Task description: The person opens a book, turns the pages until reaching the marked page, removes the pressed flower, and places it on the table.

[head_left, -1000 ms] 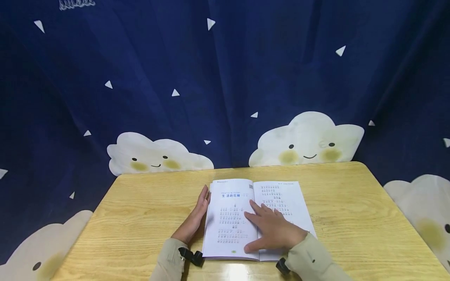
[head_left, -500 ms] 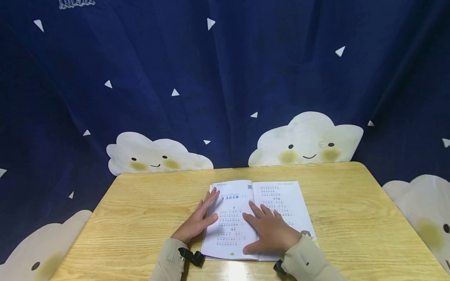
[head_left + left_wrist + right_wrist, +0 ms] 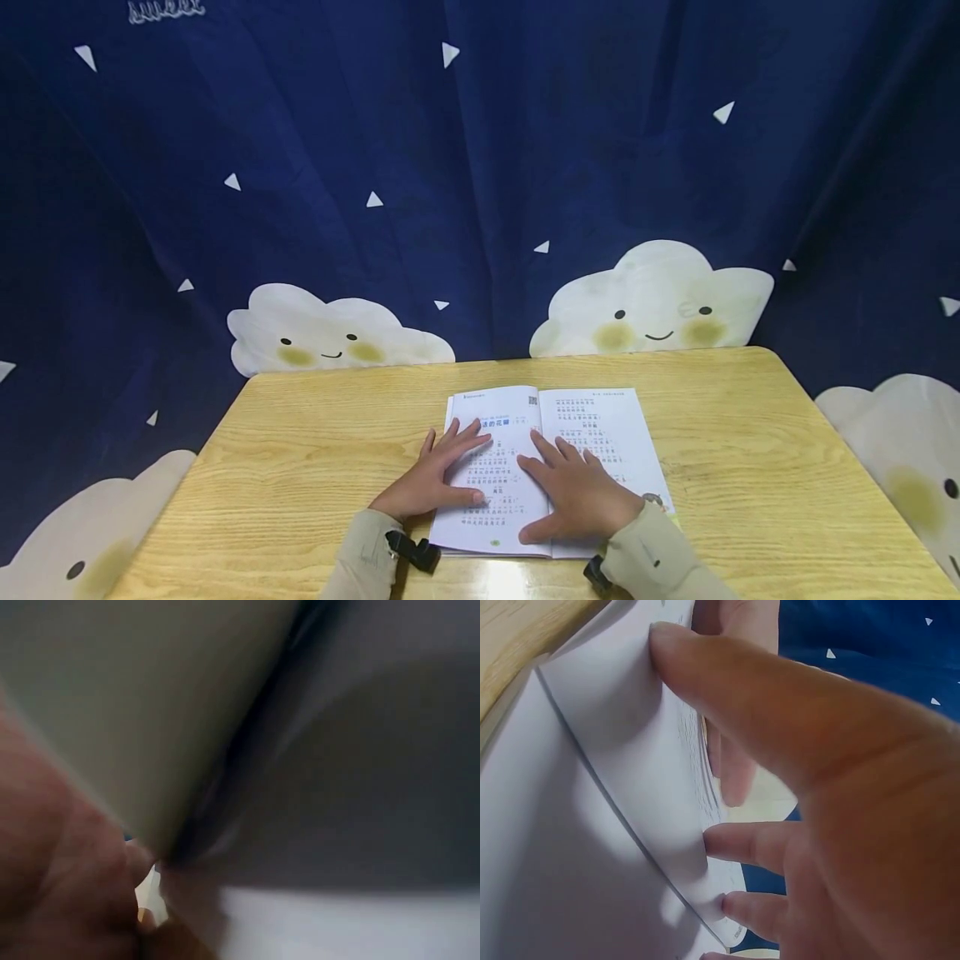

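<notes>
An open book [image 3: 510,531] with printed pages lies on the wooden table. In the head view my left hand [image 3: 431,479] is over the left page, fingers spread and stretched toward the title. My right hand [image 3: 581,496] rests across the fold, fingers spread, with its thumb and fingertips on the left page. The right wrist view shows the right thumb [image 3: 705,664] and fingertips touching the curved page [image 3: 622,765] beside the fold. The left wrist view is mostly blocked by a blurred sleeve [image 3: 142,697]; part of the left hand [image 3: 60,870] shows at its edge.
The wooden table [image 3: 315,442] extends on both sides of the book. Behind it hangs a dark blue curtain [image 3: 487,167] with white triangles and smiling clouds. Both wrists carry small black camera mounts, such as the left one [image 3: 414,550].
My left hand has moved from the book's left edge rightward onto the left page, its fingers spreading. My right hand has shifted only slightly and stays over the fold.
</notes>
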`<state>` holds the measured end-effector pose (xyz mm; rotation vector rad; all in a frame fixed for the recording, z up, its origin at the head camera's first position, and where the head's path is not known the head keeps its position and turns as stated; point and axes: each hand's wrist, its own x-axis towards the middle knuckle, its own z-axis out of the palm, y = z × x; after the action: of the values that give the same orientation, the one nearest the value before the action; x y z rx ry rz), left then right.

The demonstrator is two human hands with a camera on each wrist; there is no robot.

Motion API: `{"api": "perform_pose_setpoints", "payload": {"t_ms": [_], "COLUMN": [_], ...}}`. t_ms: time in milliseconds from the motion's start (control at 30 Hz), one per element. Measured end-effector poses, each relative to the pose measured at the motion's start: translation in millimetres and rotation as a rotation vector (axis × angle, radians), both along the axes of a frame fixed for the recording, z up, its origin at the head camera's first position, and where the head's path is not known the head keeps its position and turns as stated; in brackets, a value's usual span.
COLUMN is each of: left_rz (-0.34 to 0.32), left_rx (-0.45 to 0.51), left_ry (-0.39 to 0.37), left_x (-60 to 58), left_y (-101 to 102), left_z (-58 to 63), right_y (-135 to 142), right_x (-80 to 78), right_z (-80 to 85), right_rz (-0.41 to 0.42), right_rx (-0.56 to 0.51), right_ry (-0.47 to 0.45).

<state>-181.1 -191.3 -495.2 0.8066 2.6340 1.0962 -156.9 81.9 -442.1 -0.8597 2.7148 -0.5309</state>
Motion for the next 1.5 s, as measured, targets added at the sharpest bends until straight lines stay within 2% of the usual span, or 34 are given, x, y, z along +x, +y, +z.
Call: {"api": "perform_pose_setpoints", "payload": {"t_ms": [200,333,500,600,767,900,1100,1200,1333,1500], "left_rz": [-0.016,-0.02,-0.003,0.002,-0.004,-0.001,-0.001,0.001,0.005,0.009], "left_rx": [-0.041,-0.048,-0.071,-0.081,-0.082,-0.082,-0.083,-0.084,-0.089,-0.086], "left_ry": [0.038,0.049,0.037,0.037,0.05,0.054,0.06,0.059,0.057,0.056], "left_x": [1.4,2.4,2.7,2.3,2.1,2.8,3.2,3.6,4.1,3.4], "left_y": [1.8,2.7,3.3,4.0,4.7,4.6,3.9,3.8,4.4,5.3], "left_z": [0.5,1.5,2.3,2.2,2.3,2.8,2.2,2.2,2.6,3.0], "right_y": [4.9,12.0,24.5,38.5,67.1,83.2,96.1,98.8,98.2,95.1], "right_x": [-3.3,-7.1,-16.2,-25.4,-39.7,-48.3,-55.4,-57.3,-59.0,-59.9], "right_z": [4.5,7.4,14.3,15.7,12.5,10.6,4.0,-1.0,-8.0,-14.2], "right_rz": [0.01,0.009,-0.058,-0.113,-0.199,-0.251,-0.342,-0.34,-0.321,-0.354], "right_rx": [-0.039,-0.117,-0.173,-0.171,-0.137,-0.128,-0.173,-0.172,-0.143,-0.103], "right_ry": [-0.066,-0.1,-0.117,-0.093,-0.043,-0.053,-0.171,-0.162,-0.095,-0.079]}}
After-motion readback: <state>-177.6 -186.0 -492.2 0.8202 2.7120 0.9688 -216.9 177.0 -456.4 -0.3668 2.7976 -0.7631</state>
